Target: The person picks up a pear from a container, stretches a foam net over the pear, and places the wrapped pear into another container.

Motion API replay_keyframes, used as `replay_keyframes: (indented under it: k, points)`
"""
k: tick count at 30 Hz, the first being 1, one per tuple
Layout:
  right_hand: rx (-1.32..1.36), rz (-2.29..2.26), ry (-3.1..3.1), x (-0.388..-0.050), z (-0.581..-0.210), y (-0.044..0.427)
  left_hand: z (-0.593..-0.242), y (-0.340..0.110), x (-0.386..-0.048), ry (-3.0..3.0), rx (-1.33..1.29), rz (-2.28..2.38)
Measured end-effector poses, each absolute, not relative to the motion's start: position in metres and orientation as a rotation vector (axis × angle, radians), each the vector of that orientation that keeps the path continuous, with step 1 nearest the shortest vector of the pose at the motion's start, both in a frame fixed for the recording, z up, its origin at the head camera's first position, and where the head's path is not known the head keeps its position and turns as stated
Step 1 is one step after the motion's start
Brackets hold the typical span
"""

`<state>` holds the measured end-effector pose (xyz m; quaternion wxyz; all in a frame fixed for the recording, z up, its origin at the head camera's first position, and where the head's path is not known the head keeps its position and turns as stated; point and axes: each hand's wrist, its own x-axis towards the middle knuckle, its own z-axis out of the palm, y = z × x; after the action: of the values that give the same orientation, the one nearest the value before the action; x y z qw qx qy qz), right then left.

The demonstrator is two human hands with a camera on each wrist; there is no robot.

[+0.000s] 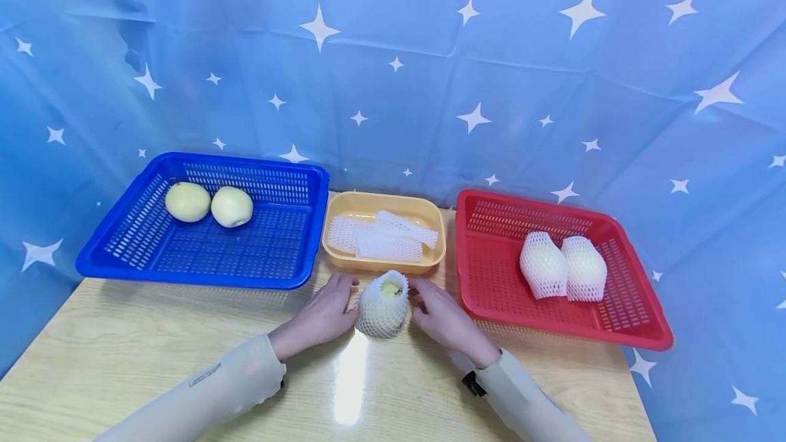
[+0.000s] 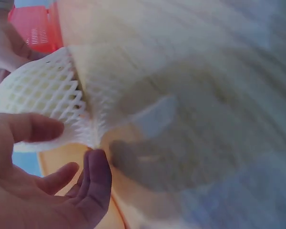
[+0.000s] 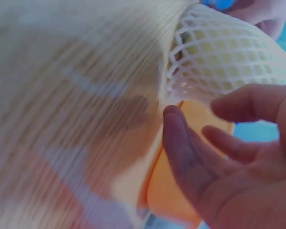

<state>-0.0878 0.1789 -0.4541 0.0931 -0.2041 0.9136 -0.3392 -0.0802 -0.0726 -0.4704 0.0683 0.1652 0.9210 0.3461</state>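
A pale yellow-green pear (image 1: 393, 290) in a white foam net sleeve (image 1: 382, 312) stands on the table between my two hands. Its top shows through the sleeve's open end. My left hand (image 1: 325, 309) is at its left side, thumb and fingers apart and loosely bent. On the other side, my right hand (image 1: 445, 316) has its fingers spread in a similar way. The wrist views show the thumbs close to the net (image 2: 43, 90); whether they touch it I cannot tell. Neither hand grips the pear.
Behind the hands, a yellow tray (image 1: 344, 264) holds several flat foam sleeves (image 1: 389, 245). The blue basket (image 1: 202, 277) at left has two bare pears (image 1: 187, 202). At right, the red basket (image 1: 552, 329) contains two sleeved pears (image 1: 544, 266). A blue star-patterned curtain (image 1: 393, 87) hangs behind.
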Motion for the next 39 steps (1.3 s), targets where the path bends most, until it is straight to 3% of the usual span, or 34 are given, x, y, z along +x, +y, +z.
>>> replay_keyframes:
  k: [15, 39]
  points:
    - [-0.666, -1.212, 2.468, -0.084, -0.452, 0.177, -0.465, -0.065, -0.094, 2.437, 0.777, 1.356]
    - [-0.648, -0.988, 2.556, -0.087, -0.458, 0.167, -0.473, -0.066, -0.097, 2.394, 0.817, 1.296]
